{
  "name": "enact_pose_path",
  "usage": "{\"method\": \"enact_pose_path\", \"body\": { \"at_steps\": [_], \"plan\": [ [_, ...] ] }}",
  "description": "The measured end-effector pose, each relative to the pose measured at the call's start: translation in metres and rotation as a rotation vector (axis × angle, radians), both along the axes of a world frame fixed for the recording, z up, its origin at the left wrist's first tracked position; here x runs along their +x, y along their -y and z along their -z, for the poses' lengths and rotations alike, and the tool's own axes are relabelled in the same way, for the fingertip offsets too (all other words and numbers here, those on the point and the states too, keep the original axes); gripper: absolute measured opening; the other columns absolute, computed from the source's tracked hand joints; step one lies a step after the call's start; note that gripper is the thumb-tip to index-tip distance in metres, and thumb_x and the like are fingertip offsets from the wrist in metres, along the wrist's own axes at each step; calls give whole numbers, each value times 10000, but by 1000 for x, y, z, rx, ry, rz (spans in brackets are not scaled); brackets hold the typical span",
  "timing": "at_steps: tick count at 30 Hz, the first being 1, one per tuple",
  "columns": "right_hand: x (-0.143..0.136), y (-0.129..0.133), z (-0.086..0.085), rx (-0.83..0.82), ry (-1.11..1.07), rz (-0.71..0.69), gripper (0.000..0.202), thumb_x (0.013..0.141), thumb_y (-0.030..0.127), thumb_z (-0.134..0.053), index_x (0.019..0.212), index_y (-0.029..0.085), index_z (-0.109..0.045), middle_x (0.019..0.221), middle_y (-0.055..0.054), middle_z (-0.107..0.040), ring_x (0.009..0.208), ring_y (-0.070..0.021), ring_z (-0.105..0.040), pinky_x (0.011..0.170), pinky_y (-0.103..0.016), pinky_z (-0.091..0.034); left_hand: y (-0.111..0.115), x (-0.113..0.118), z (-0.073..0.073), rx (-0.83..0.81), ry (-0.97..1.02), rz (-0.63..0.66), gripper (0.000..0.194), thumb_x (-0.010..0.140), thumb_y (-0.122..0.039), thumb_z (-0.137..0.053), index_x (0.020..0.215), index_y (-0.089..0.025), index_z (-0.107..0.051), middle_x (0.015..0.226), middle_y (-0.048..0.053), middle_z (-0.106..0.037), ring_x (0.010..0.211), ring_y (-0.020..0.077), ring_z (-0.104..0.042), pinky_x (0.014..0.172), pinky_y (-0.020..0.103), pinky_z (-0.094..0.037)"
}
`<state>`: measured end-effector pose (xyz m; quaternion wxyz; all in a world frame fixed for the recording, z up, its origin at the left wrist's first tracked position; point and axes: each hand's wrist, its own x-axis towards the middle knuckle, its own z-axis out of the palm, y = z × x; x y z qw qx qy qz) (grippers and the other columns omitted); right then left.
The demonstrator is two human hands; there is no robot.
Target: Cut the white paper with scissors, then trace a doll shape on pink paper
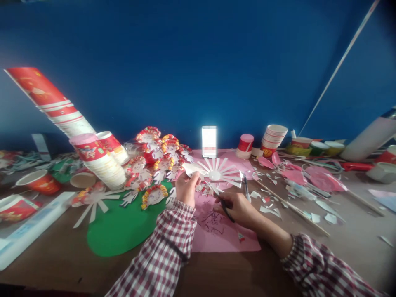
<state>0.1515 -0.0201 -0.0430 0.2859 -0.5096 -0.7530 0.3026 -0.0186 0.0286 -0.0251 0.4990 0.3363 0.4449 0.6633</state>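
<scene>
With my left hand point(186, 190) I pinch the white paper cup point(215, 175) between thumb and fingers, its strips fanned over the pink sheet point(233, 243), while my right hand's point(239, 208) fingers are curled round the black-handled scissors point(228, 211), blades pointing toward the cup's near side. If the cup twists in my light pinch, I judge a cut could stray into the round base and sever a strip; and with my left fingertips so near the blades, a careless snip could nick them.
</scene>
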Motion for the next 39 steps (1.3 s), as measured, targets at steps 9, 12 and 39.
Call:
{"method": "enact_pose_path", "body": {
  "at_steps": [9,12,39],
  "plan": [
    [4,-5,8,-43,-79,-28,257,741,418,-639,829,178,-667,568,34,-492,514,-101,-405,495,-216,-313,0,1,2,-64,14,31,288,551,-318,-767,703,-143,-595,609,-25,-580,566,84,-551,585,224,-446],
    [4,-5,8,-35,-85,-34,274,728,426,-651,833,174,-678,564,29,-496,511,-103,-405,494,-219,-315,0,1,3,-54,14,56,277,560,-311,-761,708,-143,-598,628,-26,-581,556,75,-542,587,222,-451],
    [1,-3,-7,-206,-200,-53,274,750,404,-622,817,138,-633,521,33,-481,484,-92,-414,463,-201,-305,-4,-4,7,0,-92,179,199,635,-282,-702,700,-128,-594,608,3,-589,543,94,-536,544,223,-432]
  ]
}}
